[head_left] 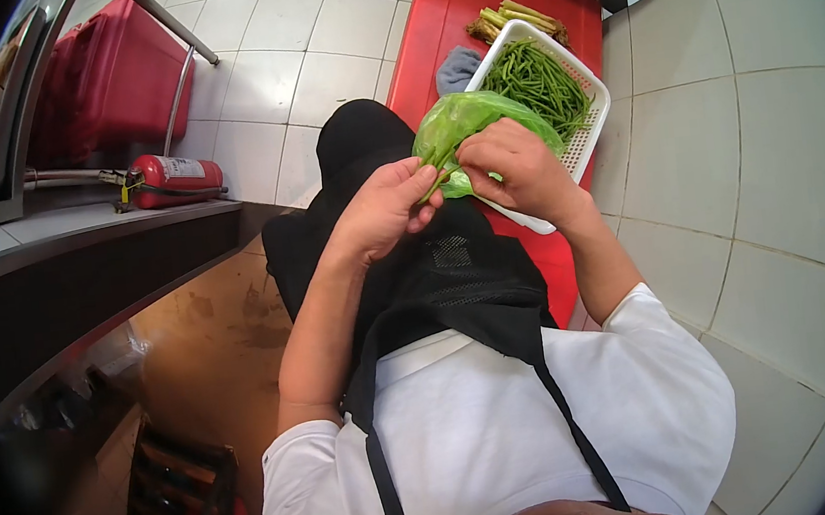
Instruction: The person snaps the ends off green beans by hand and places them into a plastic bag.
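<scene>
My left hand (393,204) is closed in a pinch on a few green beans (438,182), held above my lap. Close to their other end, my right hand (521,171) has its fingers curled together. Whatever is between those fingertips is hidden. Behind and below both hands lies a light green plastic bag (466,116), partly covering a white plastic basket (601,109). Many long green beans (540,81) fill the basket, which stands on a red surface (442,8).
Yellowish stalks (533,16) and a grey cloth (458,69) lie by the basket. A tiled wall (681,129) rises at the right. To the left are a fire extinguisher (178,177), a dark red bin (108,88) and a metal rail (169,24).
</scene>
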Action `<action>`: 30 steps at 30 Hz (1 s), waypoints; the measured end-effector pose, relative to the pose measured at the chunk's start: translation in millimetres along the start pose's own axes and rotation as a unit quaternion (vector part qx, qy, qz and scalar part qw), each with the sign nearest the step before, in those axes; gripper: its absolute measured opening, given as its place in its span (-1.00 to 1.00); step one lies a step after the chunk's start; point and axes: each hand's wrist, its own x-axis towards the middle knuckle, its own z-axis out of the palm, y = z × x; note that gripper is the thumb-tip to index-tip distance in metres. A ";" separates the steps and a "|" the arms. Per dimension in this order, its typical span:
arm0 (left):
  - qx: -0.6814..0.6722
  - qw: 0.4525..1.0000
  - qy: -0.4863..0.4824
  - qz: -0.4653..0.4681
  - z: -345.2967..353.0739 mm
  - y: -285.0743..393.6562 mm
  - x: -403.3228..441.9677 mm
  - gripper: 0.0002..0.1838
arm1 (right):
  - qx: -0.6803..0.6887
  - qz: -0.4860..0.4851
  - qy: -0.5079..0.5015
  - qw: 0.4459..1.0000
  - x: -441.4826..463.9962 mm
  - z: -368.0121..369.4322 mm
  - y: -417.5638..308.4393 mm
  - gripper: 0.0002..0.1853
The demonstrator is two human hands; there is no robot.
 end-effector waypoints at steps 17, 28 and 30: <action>0.048 0.997 0.059 0.031 12.3 -2.6 4.9 -0.82 | -0.064 -0.018 0.040 0.997 -1.0 11.7 -0.7 -0.73; 0.040 0.995 0.080 0.050 5.0 -1.1 5.1 -0.79 | 0.105 0.298 0.180 0.932 -37.9 20.2 36.2 -0.87; 0.035 0.995 0.072 0.061 2.4 -1.6 6.7 -0.79 | 0.016 0.263 0.129 0.956 -41.9 19.5 41.0 -0.80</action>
